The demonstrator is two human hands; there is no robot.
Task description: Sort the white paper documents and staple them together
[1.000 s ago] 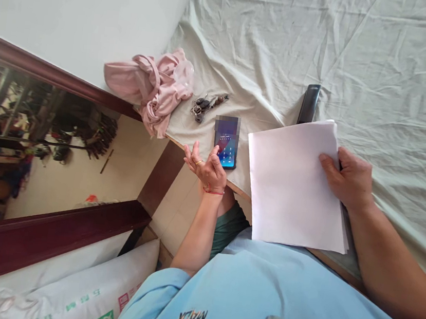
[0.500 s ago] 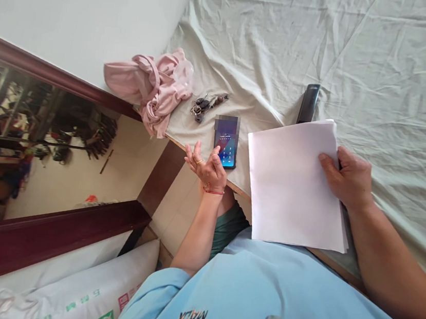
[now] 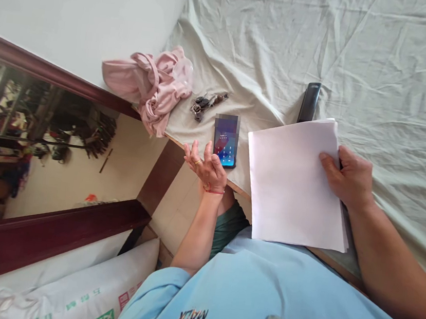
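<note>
My left hand (image 3: 208,168) is open, palm tilted up and fingers spread, at the near edge of the bed. Just beyond its fingertips a smartphone (image 3: 225,141) lies on the sheet with its screen lit, showing a number pad; part of the screen is pixelated. My right hand (image 3: 350,176) grips the right edge of a stack of white paper (image 3: 293,185), thumb on top and the other fingers hidden beneath. The top sheet looks blank. From behind the stack's far edge sticks out a black oblong object (image 3: 309,103), whose kind I cannot make out.
A bunch of keys (image 3: 201,105) lies past the phone, beside a crumpled pink cloth (image 3: 163,86). The pale sheet (image 3: 395,63) is wrinkled. At left are a dark red wooden frame (image 3: 54,217) with a mirror-like panel and a white printed sack (image 3: 105,281) on the floor.
My left index finger has straightened and lifted away from the phone's screen. Fewer marks show above the number pad. My right hand and the paper have stayed put.
</note>
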